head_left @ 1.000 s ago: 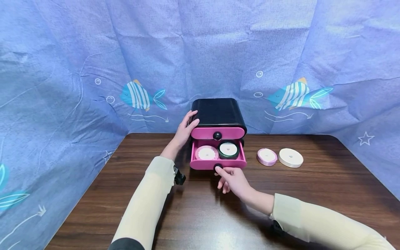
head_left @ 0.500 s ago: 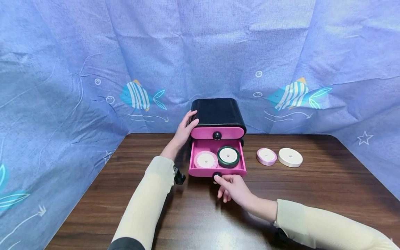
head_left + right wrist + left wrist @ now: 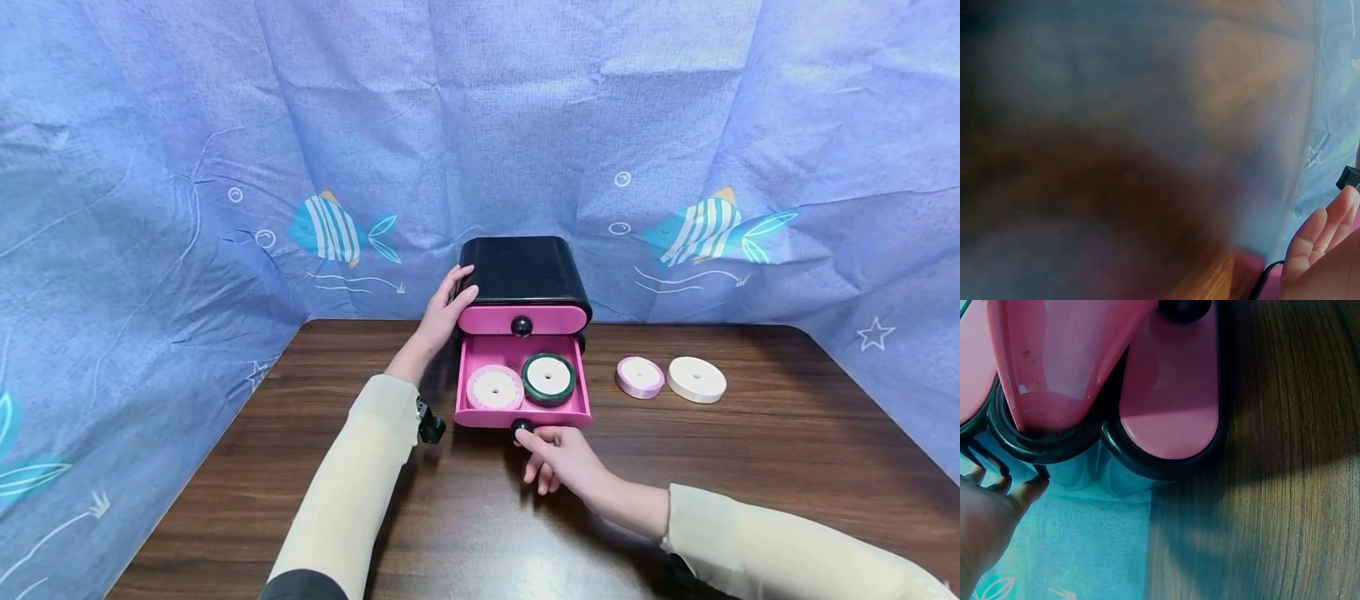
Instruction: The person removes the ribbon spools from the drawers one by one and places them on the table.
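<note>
A black cabinet (image 3: 521, 268) with pink drawers stands at the back of the table. Its middle drawer (image 3: 519, 342) is pulled out and holds a pink ribbon roll (image 3: 495, 388) and a dark green ribbon roll (image 3: 548, 378), lying flat side by side. My right hand (image 3: 566, 460) pinches the black drawer knob (image 3: 522, 426) between thumb and forefinger. Against the cabinet's left side rests my left hand (image 3: 443, 314), fingers extended, thumb at the top edge. In the left wrist view, a lower drawer (image 3: 1172, 394) is closed. The right wrist view is mostly blurred.
To the cabinet's right, a lilac ribbon roll (image 3: 640, 377) and a cream ribbon roll (image 3: 697, 380) lie flat on the brown wooden table (image 3: 465, 533). A blue fish-print cloth (image 3: 517, 125) hangs right behind the table.
The middle drawer has slid further out toward me, with my right hand on its knob, mostly in the first half second. Its two ribbon rolls came forward with it. My left hand stayed put.
</note>
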The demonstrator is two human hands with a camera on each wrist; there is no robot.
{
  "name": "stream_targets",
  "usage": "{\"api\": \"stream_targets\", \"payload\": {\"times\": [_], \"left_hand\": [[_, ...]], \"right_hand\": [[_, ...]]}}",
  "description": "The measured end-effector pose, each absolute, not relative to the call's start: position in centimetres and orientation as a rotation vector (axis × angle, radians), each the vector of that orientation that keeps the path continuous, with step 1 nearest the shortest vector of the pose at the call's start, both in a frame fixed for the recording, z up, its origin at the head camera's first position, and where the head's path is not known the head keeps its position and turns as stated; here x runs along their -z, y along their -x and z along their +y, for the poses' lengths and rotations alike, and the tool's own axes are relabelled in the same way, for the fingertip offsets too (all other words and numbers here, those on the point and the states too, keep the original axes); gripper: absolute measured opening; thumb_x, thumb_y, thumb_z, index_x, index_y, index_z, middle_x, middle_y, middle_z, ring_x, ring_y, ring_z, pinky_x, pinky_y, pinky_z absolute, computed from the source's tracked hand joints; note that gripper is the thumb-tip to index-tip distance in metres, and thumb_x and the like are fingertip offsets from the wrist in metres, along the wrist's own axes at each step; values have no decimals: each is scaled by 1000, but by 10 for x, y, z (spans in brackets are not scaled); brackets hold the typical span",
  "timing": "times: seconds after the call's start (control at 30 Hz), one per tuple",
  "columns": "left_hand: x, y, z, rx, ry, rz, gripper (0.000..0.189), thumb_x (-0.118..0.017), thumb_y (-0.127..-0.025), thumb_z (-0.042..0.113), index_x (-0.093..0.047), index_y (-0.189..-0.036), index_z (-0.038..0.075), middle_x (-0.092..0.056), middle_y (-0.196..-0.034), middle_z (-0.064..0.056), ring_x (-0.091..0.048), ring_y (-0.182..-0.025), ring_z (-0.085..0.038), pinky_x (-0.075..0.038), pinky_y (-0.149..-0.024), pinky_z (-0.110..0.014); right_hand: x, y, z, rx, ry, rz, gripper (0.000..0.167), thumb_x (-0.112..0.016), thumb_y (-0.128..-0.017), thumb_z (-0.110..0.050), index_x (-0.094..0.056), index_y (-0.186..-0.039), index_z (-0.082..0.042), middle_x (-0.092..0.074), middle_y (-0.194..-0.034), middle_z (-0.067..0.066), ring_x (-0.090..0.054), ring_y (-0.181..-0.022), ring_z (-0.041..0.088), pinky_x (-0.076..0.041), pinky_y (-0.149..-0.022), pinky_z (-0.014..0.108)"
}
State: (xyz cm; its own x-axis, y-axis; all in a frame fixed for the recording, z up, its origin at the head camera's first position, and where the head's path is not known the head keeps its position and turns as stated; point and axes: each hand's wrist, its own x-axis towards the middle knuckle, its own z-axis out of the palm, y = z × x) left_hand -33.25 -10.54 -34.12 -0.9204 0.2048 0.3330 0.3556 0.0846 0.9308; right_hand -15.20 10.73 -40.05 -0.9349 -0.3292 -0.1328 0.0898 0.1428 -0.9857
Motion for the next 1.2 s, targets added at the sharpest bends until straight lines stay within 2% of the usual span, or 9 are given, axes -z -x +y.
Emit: {"api": "stream_targets", "payload": {"times": [0.23,0.4,0.67,0.8,0.9,1.0,1.1,1.2], "left_hand": [[329,323,-108,1999,596,-2244,52,-53,-99,14,-39,-146,-1,-12,-160,-18,-15,-146,-26,-16,-115,-35],[336,328,-106,1979,590,-2222,51,-53,-99,16,-40,-146,3,-14,-160,-14,-17,-145,-22,-17,-115,-32],[344,331,-104,1907,572,-2222,50,-53,-99,19,-43,-146,7,-18,-160,-11,-20,-145,-20,-19,-114,-31],[344,331,-104,1913,574,-2223,50,-53,-99,19,-43,-146,7,-18,-160,-11,-19,-145,-20,-18,-114,-31],[345,332,-104,1916,580,-2228,50,-52,-99,19,-42,-146,7,-16,-160,-10,-18,-145,-20,-18,-114,-32],[345,333,-104,1911,584,-2237,51,-52,-99,20,-41,-147,7,-15,-160,-10,-17,-145,-20,-17,-115,-32],[345,333,-104,1908,585,-2236,51,-52,-99,20,-41,-147,7,-16,-160,-10,-17,-145,-20,-17,-115,-32],[344,332,-104,1910,585,-2226,50,-52,-99,19,-42,-147,6,-17,-160,-10,-18,-145,-20,-18,-114,-32]], "right_hand": [[397,143,112,1838,235,2094,45,-56,-99,-30,-63,-110,12,-62,-60,4,-52,-43,9,-42,-43,21],[384,141,115,1872,307,2084,43,-57,-99,-27,-62,-110,14,-63,-61,8,-53,-44,10,-45,-45,22],[354,168,134,1944,544,2332,28,-59,-97,-14,-61,-106,13,-65,-68,16,-59,-50,15,-48,-48,24],[342,185,149,1926,603,2506,23,-61,-96,-9,-62,-108,10,-68,-78,18,-61,-58,16,-48,-50,25],[338,196,158,1844,633,2651,22,-64,-94,-10,-64,-110,5,-69,-89,17,-62,-72,17,-49,-58,24],[338,204,165,1735,653,2763,27,-68,-92,-12,-64,-114,2,-69,-100,14,-62,-87,20,-51,-73,27],[342,211,168,1658,648,2808,34,-71,-90,-14,-62,-118,3,-66,-110,15,-61,-99,26,-50,-85,37],[347,217,171,1612,642,2821,40,-73,-88,-15,-59,-122,3,-62,-116,18,-59,-106,32,-48,-91,48]]}}
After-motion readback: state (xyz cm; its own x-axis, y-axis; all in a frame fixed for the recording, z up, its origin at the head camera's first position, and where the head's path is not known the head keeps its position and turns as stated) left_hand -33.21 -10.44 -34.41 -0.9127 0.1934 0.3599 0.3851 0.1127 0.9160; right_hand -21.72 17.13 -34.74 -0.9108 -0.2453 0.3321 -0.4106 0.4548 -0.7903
